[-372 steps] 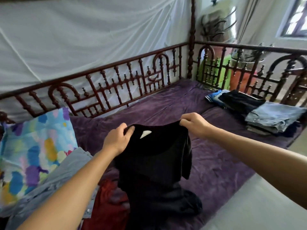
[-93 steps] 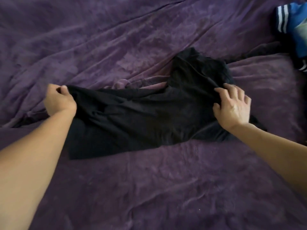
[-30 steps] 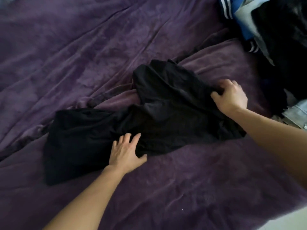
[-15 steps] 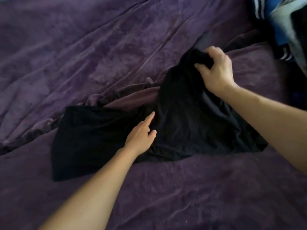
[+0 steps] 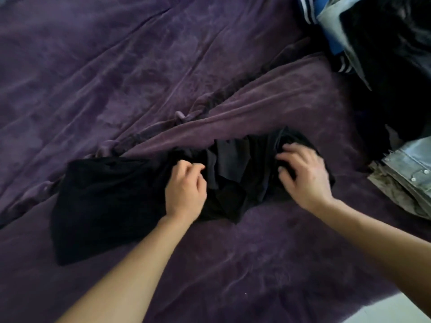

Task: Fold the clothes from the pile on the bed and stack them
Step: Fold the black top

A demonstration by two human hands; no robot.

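A black garment [image 5: 105,201] lies stretched sideways across the purple bed cover [image 5: 140,78]. Its left part is flat and its right part is bunched in folds. My left hand [image 5: 184,190] sits on the garment's middle with its fingers curled into the cloth. My right hand [image 5: 303,176] rests on the bunched right end, fingers bent and spread over the fabric. Both forearms reach in from the bottom edge.
Folded clothes are stacked at the right edge: a blue item with white stripes [image 5: 326,19], a black piece [image 5: 396,66] and pale denim [image 5: 410,169]. The cover is creased in ridges behind the garment. A strip of light floor [image 5: 396,311] shows at bottom right.
My right hand has carried the garment's far end down and toward me, folding it onto the right part. My left hand stayed on the middle and curled its fingers.
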